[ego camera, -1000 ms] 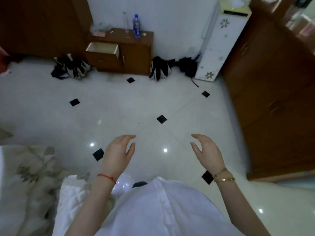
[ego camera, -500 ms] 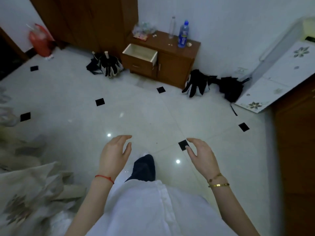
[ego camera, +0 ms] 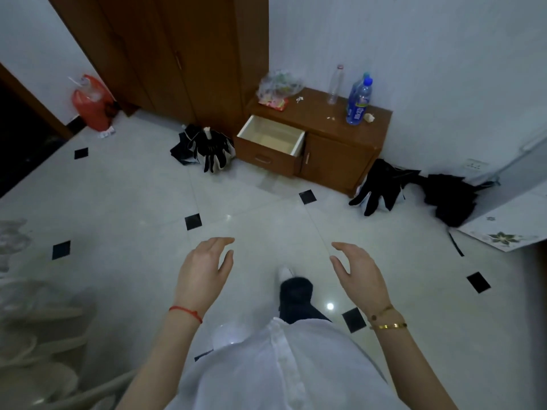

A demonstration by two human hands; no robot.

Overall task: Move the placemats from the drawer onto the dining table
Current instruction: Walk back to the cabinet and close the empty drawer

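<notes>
Two bottles, three umbrellas, one drawer.

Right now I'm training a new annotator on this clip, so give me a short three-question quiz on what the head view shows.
1. True or false: the drawer of the low cabinet stands pulled out.
2. What is the left hand holding? A) a placemat B) nothing C) a bottle
3. Fill in: the blue-labelled bottle stands on top of the ____.

Key
1. True; it is open, and the part of its pale inside that shows is bare.
2. B; both the left hand and the right hand hang loosely curled over the floor, holding nothing.
3. Cabinet, near its right end.
</notes>
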